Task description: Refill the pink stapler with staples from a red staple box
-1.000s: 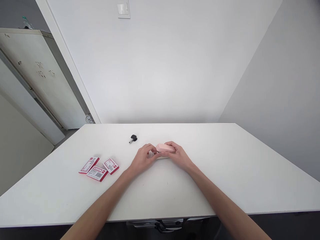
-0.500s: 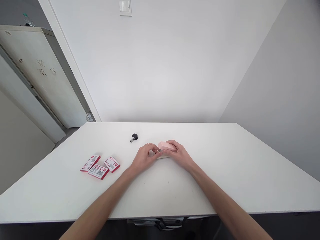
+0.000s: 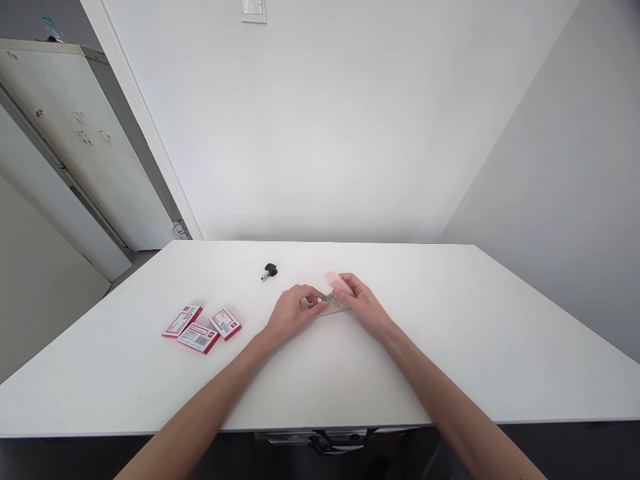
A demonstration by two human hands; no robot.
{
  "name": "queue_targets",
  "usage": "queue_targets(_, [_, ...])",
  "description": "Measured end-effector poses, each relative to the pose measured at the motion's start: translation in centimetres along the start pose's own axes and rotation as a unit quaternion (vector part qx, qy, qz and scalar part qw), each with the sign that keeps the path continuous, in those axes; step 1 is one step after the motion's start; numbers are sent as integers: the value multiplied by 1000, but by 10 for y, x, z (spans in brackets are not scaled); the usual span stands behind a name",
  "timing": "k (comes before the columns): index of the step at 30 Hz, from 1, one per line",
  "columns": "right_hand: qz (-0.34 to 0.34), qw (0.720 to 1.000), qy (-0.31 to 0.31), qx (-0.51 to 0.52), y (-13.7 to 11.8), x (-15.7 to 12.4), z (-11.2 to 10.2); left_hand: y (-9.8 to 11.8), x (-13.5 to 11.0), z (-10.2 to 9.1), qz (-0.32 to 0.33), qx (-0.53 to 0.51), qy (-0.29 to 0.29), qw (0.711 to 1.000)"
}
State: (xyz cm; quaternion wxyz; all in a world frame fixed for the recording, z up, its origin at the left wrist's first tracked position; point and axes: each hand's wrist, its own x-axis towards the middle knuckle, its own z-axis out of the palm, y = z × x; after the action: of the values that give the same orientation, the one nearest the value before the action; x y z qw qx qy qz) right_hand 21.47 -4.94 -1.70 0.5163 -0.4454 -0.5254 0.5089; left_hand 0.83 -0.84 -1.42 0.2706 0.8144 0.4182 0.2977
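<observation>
A pink stapler [image 3: 337,280] lies opened on the white table, its pink top lifted and its metal inner part showing over a pale base. My right hand [image 3: 361,301] is closed around the pink top, thumb in front and fingers behind. From the other side my left hand [image 3: 296,309] has thumb and fingertips closed at the metal part and the end of the base. Whether a small staple strip is in that pinch is too fine to see. Several fingers of both hands are partly hidden.
To the left lie three red-and-white small boxes [image 3: 199,339], two of them touching. Behind my left hand is a small black-and-metal item [image 3: 269,271]. A plain wall [image 3: 320,133] rises at the table's [image 3: 450,333] far edge. A worn cabinet [image 3: 85,140] stands far left.
My right hand has tilted the stapler's pink top up and to the right, so more of the metal part shows. My left hand stays about where it was. The view has dipped slightly.
</observation>
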Motion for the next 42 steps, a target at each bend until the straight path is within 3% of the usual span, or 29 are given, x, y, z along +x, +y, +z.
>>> queue_targets(6, [-20,998,-19,51,2,4,4,2,-1,1,14,-1,-35,999])
queue_targets(10, [-21,991,3,130,0,7,3,1,-1,2,27,11,-43,999])
queue_targets(19, [-10,959,165,229,8,17,-14,-2,1,4,41,59,-13,997])
queue_targets(25, [-7,942,272,197,19,22,-35,-5,3,4,48,89,26,995])
queue_targets(30, [-13,922,362,132,22,18,-37,-5,3,3,66,104,56,991])
queue_targets(42, [16,925,379,35,24,18,-37,-4,-2,1,75,73,53,993])
